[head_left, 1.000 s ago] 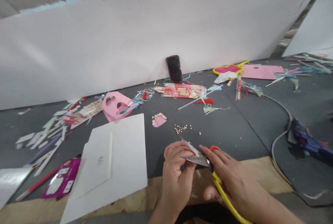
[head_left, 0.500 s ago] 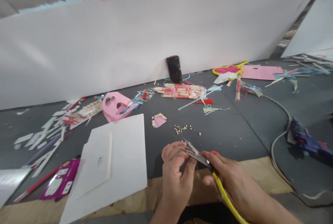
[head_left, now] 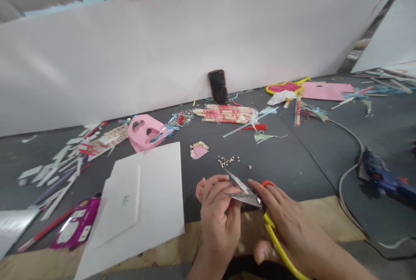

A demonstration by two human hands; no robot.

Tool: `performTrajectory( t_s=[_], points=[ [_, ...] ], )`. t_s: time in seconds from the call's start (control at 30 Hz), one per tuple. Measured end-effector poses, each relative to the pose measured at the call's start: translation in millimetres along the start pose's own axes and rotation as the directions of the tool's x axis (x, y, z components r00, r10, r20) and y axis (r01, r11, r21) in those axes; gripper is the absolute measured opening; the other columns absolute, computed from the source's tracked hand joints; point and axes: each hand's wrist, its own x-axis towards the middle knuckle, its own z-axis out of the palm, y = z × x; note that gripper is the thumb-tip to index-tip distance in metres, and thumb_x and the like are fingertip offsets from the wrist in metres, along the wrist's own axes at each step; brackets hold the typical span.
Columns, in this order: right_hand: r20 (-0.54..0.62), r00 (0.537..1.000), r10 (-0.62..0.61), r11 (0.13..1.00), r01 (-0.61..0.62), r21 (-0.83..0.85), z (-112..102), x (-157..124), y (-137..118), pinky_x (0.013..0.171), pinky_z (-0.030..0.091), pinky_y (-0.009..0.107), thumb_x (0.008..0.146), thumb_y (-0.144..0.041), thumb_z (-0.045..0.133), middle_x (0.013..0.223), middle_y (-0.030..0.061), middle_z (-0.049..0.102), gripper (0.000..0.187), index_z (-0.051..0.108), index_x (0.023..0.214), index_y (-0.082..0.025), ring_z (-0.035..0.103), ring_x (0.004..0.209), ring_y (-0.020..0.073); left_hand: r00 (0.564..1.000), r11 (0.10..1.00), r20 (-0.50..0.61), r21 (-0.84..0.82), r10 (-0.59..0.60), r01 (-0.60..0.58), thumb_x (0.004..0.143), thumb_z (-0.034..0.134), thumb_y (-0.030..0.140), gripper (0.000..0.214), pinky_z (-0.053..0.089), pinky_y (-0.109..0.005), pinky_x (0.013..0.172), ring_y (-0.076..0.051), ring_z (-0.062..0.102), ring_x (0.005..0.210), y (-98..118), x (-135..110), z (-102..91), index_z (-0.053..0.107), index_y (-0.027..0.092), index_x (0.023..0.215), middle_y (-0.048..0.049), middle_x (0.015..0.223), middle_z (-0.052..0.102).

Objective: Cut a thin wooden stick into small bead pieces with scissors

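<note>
My right hand [head_left: 282,210] grips a pair of scissors [head_left: 248,198] by its handles, one yellow and one showing red. The steel blades are spread and point left, across the fingertips of my left hand [head_left: 219,206]. Those fingers are closed in a pinch; a tiny pale bit shows near the blades, but what they hold is too small to name. Beyond the hands lie several small pale pieces [head_left: 227,161] scattered on the dark table. A pink heart-like cutout [head_left: 199,152] nearby has such pieces along its upper edge.
White boards [head_left: 152,193] lie on the left beside a purple packet [head_left: 76,223]. A phone [head_left: 218,87] leans on the white partition [head_left: 169,46] behind wrapped sticks [head_left: 229,114]. Tassels [head_left: 268,137] lie right of centre. A blue glue gun [head_left: 386,176] with its cord is at right.
The scissor blades have opened wider, and the handles have spread with my right thumb dropping away from the fingers. My left hand has shifted slightly left.
</note>
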Motion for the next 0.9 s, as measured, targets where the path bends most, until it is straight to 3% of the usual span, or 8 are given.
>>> performTrajectory(
  t_s=[0.23,0.4,0.5,0.67,0.8,0.9],
  points=[
    [0.009,1.000,0.009,0.999,-0.009,0.042,-0.8,-2.3,-0.6,0.076,0.056,0.041,0.083,-0.050,0.057,0.103,0.0198,0.065,0.068,0.041,0.131,-0.006,0.065,0.094,0.0310,0.992,0.991,0.087,-0.091,-0.093,0.101,0.086,0.056,0.016,0.012,0.041,-0.045,0.091,-0.024,0.059,0.099,-1.8,-0.4,-0.8,0.064,0.023,0.082,-0.0008,0.086,0.070],
    [0.024,1.000,0.009,0.995,-0.011,0.103,2.2,-1.1,-0.2,0.072,0.056,0.037,0.093,-0.044,0.040,0.099,0.0175,0.068,0.049,0.045,0.127,-0.008,0.067,0.087,0.0273,0.984,0.982,0.101,-0.100,-0.149,0.159,0.087,0.055,0.019,0.012,0.043,-0.045,0.090,-0.025,0.059,0.100,-2.5,-0.1,0.6,0.064,0.022,0.079,-0.0023,0.086,0.070],
    [0.048,0.998,0.037,0.994,-0.042,0.104,3.0,0.9,0.0,0.067,0.055,0.037,0.096,-0.040,0.034,0.094,0.0164,0.069,0.044,0.048,0.124,-0.009,0.068,0.081,0.0274,0.982,0.981,0.094,-0.089,-0.162,0.170,0.088,0.053,0.021,0.015,0.045,-0.044,0.088,-0.025,0.060,0.099,-2.6,-1.0,1.2,0.065,0.022,0.077,-0.0037,0.085,0.070],
    [0.126,0.985,0.116,0.977,-0.136,0.166,0.2,2.1,-2.0,0.062,0.053,0.034,0.095,-0.036,0.037,0.087,0.0121,0.069,0.033,0.054,0.111,-0.014,0.068,0.074,0.0248,0.987,0.990,0.100,-0.047,-0.128,0.133,0.087,0.054,0.021,0.015,0.044,-0.045,0.089,-0.025,0.060,0.099,-1.4,-1.1,-0.6,0.065,0.021,0.077,-0.0050,0.086,0.070],
    [0.103,0.988,0.115,0.973,-0.133,0.186,-1.4,0.9,-3.3,0.071,0.054,0.036,0.090,-0.035,0.044,0.097,0.0139,0.069,0.038,0.049,0.122,-0.013,0.067,0.085,0.0258,0.996,0.998,0.072,-0.011,-0.058,0.059,0.086,0.055,0.019,0.013,0.040,-0.047,0.092,-0.024,0.060,0.098,-0.2,1.2,-2.2,0.066,0.022,0.079,-0.0039,0.085,0.071],
    [0.098,0.991,0.091,0.984,-0.104,0.144,-1.5,0.3,-3.3,0.078,0.054,0.039,0.083,-0.034,0.057,0.106,0.0164,0.065,0.055,0.042,0.131,-0.011,0.064,0.096,0.0280,0.999,1.000,0.035,-0.003,-0.029,0.029,0.085,0.055,0.015,0.014,0.037,-0.048,0.095,-0.024,0.060,0.097,0.8,2.0,-2.7,0.066,0.022,0.079,-0.0025,0.084,0.071]
  ],
)
